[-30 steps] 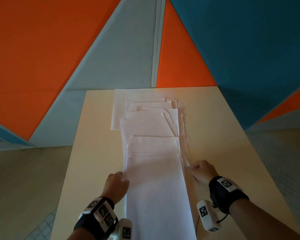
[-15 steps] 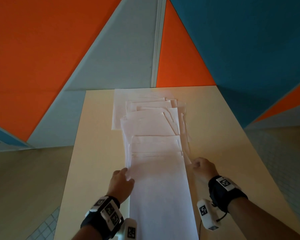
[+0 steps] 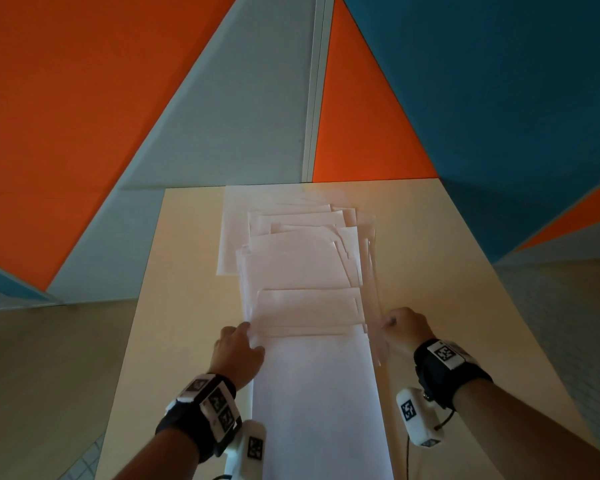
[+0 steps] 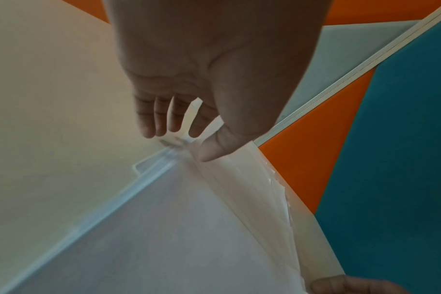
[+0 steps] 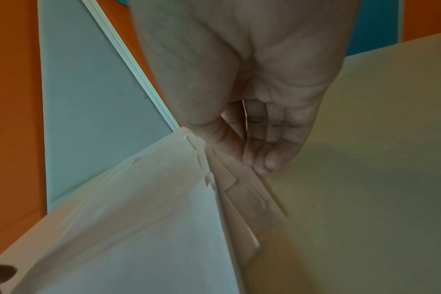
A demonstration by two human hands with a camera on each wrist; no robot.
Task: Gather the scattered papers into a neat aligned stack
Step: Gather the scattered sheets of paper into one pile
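Several white papers (image 3: pixel 302 271) lie overlapped in a long, uneven row down the middle of the beige table (image 3: pixel 447 271); the nearest sheet (image 3: pixel 319 410) reaches the near edge. My left hand (image 3: pixel 243 336) is at the row's left edge. In the left wrist view its thumb (image 4: pixel 214 151) lies on top of the papers (image 4: pixel 164 228) and the fingers (image 4: pixel 164 123) curl down at the edge, pinching it. At the right edge, my right hand (image 3: pixel 388 322) pinches sheet edges (image 5: pixel 234 185) between thumb and fingers (image 5: pixel 264 159), whose tips touch the table.
One sheet (image 3: pixel 232 230) sticks out left of the row at the far end. Bare table (image 3: pixel 174 306) runs along both sides of the papers. Orange, grey and blue wall panels (image 3: pixel 257 98) stand just behind the table's far edge.
Both hands have slid a little away from me along the sides of the row. My left hand has come in onto the left edges of the sheets.
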